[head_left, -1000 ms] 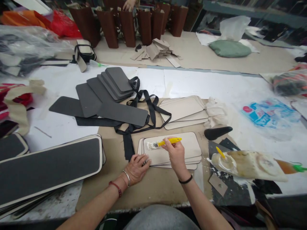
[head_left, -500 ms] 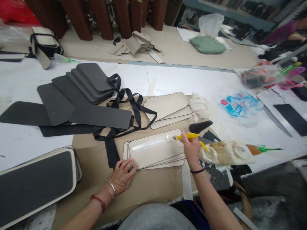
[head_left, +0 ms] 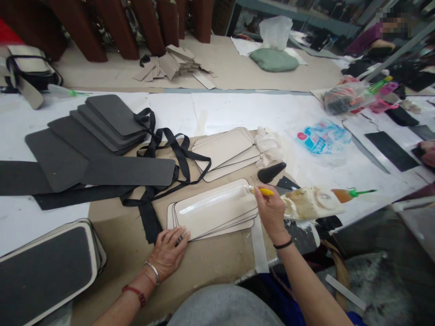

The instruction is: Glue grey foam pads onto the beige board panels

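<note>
Gripping yellow brush (head_left: 266, 192) in R hand (head_left: 273, 213), w/ thumb & fingers narrow round handle. Holding bristle end at far R corner of top beige panel (head_left: 210, 215); can't tell if touching, too small & blurred. On that panel, approx lengthwise, glossy streak (head_left: 214, 201). Laid, top panel incl., in slightly fanned stack on brown sheet (head_left: 125, 267), straight ahead. Pressing near L corner of stack w/ L hand (head_left: 171, 253), fingers loosely extended side by side; can't tell re thumb.

Just far of stack: 2nd beige pile (head_left: 224, 147), w/ crumpled white cloth (head_left: 268, 147) at its R end & blk tapered piece (head_left: 272, 172) just near of cloth. To L: fanned dark grey panels (head_left: 112, 113), w/ blk strap (head_left: 185, 154) tangled btwn them & beige piles. At near L: stacked pale-rimmed dark panels (head_left: 44, 276). Just R of R hand: smeared off-white container (head_left: 319, 202), lying on side, w/ orange & green bits at R end. Below R hand, toward near edge: pale strip (head_left: 260, 249).

Farther R: clear bag w/ blue print (head_left: 321, 137). In far bkgd, L to R: upright brown pcs (head_left: 118, 29), heap of beige scraps (head_left: 180, 63), green pouch (head_left: 273, 59), another person's purple sleeve (head_left: 364, 40), blurred.
</note>
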The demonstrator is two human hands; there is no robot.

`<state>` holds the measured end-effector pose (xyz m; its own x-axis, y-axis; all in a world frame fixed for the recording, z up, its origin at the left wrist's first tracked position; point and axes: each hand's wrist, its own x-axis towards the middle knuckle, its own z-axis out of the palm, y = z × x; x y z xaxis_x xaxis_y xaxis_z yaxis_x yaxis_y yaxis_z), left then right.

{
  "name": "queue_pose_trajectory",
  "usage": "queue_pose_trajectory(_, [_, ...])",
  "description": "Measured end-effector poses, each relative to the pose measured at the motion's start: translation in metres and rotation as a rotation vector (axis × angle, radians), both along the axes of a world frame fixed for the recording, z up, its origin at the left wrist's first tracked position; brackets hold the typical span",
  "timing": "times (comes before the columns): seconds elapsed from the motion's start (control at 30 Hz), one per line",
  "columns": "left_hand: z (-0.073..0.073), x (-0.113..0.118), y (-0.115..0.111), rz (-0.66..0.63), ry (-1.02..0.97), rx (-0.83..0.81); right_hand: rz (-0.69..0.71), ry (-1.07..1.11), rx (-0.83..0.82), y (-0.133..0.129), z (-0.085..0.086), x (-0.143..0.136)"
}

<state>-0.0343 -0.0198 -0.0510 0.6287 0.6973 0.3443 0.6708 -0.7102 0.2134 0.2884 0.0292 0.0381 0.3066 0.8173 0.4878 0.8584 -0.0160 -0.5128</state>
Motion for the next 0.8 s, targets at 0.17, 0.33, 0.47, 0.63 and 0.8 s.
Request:
queue_pose_trajectory(0.17, [0.000, 0.000, 0.000, -0.003, -0.006, 0.000, 0.195, -0.192, -0.076, -0.029, -0.010, -0.005])
queue_pose_trajectory(0.33, [0.002, 0.000, 0.001, -0.014, -0.020, 0.016, 0.251, -0.222, -0.182, -0.046, -0.012, -0.048])
queue_pose_trajectory(0.47, [0.002, 0.000, 0.001, -0.026, -0.030, 0.039, 0.393, -0.114, -0.262, -0.057, -0.004, -0.108])
queue_pose_trajectory(0.63, [0.006, 0.001, 0.000, 0.000, -0.058, 0.046, 0.464, 0.165, -0.203, -0.060, 0.007, -0.140])
queue_pose_trajectory(0.8, [0.008, -0.002, 0.000, 0.000, -0.064, 0.039, 0.285, 0.396, -0.184, -0.049, 0.012, -0.129])
